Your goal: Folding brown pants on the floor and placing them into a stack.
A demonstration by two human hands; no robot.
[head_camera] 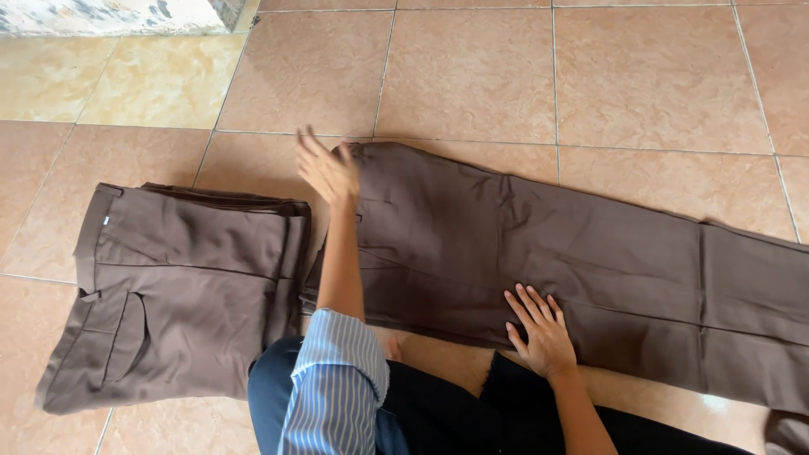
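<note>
Two brown trousers lie on the tiled floor (590, 76): a folded pair (181, 295) and long flat trousers (590, 261). The left hand (327, 171) hovers open over the long pair's waist. The right hand (542, 331) presses flat on them, fingers spread.

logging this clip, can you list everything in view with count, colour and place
folded trousers: one stack, brown, on the floor at left, waistband toward the left
laid-out trousers: one pair, brown, flat on the floor, legs running off to the right
tiled floor: tan and pinkish tiles, under everything
patterned edge: one, pale and mottled, top left corner, too cropped to identify
striped sleeve: one, blue and white, on the left arm
dark trousers: worn by the person, bottom centre
left hand: open, raised at the laid-out trousers' waistband
right hand: flat, fingers spread, pressing the laid-out trousers' near edge
</note>
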